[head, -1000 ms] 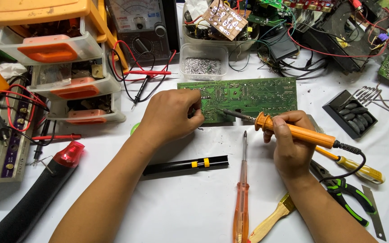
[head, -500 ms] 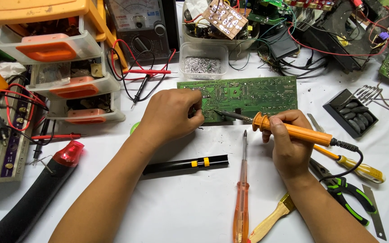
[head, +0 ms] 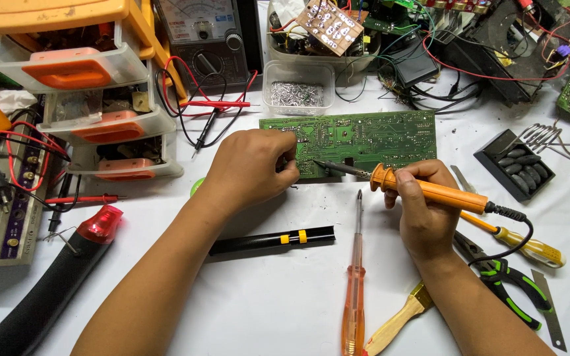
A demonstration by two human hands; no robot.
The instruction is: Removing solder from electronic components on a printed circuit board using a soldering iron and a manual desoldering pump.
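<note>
Meanwhile, the green circuit board [head: 364,138] lay flat on the white table [head: 265,310], solder side up, and everything else sat around it. The right hand [head: 423,211] was wrapped around the orange handle of a soldering iron [head: 423,190], fingers closed on it, with the metal tip resting on the board's near edge. The left hand [head: 252,168] lay at the board's left near corner, its fingers curled together and pinched close to the iron's tip; whether they gripped anything could not be told, as they hid the spot.

Just behind the board stood a small clear box of metal bits [head: 297,92], and further behind to the left an analog multimeter [head: 206,36] with red and black probes. Left of the board stood a stack of orange-fronted drawers [head: 94,99]. In front of the board lay an orange-handled screwdriver [head: 354,283] pointing toward it, a black tube with yellow bands [head: 272,240], and a wooden-handled brush [head: 397,323]. To the board's right front lay green-handled pliers [head: 509,283] and a yellow screwdriver [head: 522,242]; to its right sat a black tray [head: 512,165].
</note>
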